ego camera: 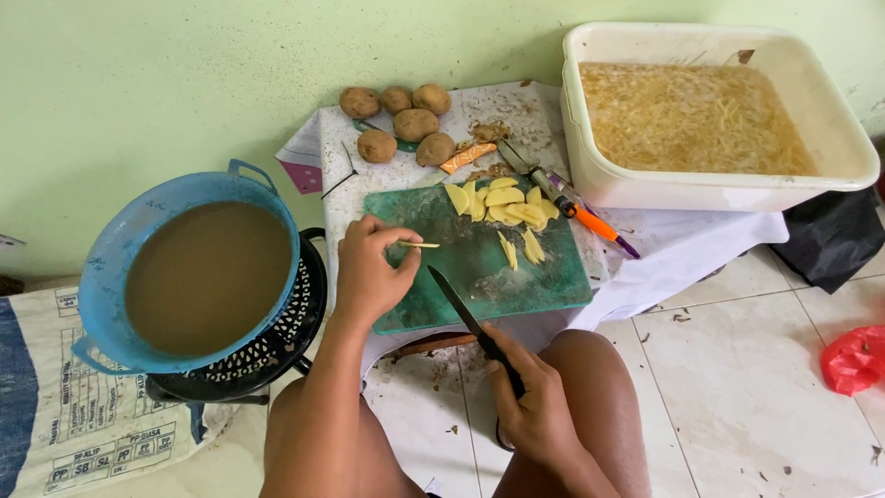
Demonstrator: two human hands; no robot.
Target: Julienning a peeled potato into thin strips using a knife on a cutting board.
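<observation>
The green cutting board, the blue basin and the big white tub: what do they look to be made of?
Cutting board: probably plastic, matte green, pale with scratches and wear. Blue basin: likely plastic, with moulded handles and a smooth, slightly glossy rim. White tub: seemingly plastic too, with thick rounded walls and a dull cream-white finish, stained inside.

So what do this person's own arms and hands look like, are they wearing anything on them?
Both are bare. The left hand and right hand show no gloves, rings, watch or bracelets, and no sleeve shows on either forearm up to the picture's edge. The fingers look slim with short nails.
</observation>
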